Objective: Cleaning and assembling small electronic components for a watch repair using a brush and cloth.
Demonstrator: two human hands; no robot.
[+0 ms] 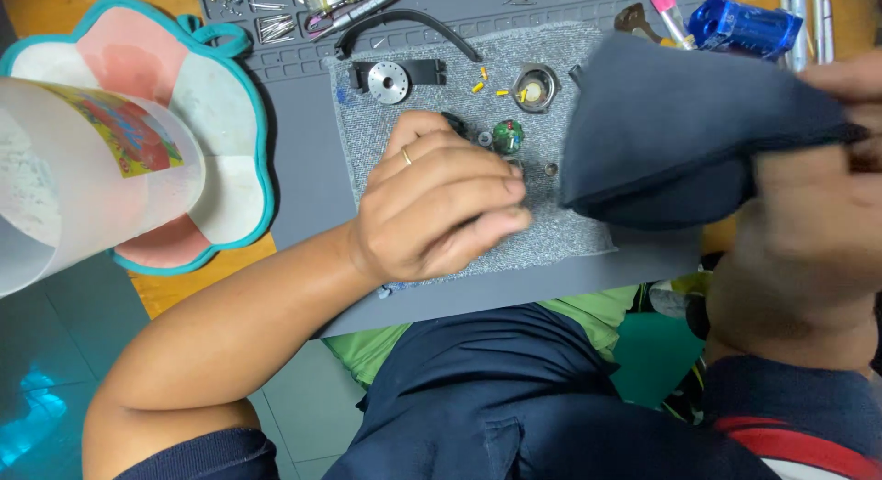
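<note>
My left hand (439, 203) rests curled on a grey fabric pad (432, 103), fingertips pinched near a small dark part that I cannot make out. A ring sits on one finger. Just beyond the fingers lie a small green round part (507, 135) and a tiny round metal piece (550, 169). My right hand (808, 232), blurred and close to the camera, grips a dark blue cloth (671, 131) that hangs over the pad's right side. A watch case with black strap (390, 79) and a round metal case back (535, 85) lie farther back.
A grey work mat (303, 149) lies under the pad. A translucent plastic cup (83, 177) stands at left on a teal-edged pink and white mat (230, 140). A blue cylinder (742, 25), pens, a loose black strap (404, 22) and small yellow bits lie at the back.
</note>
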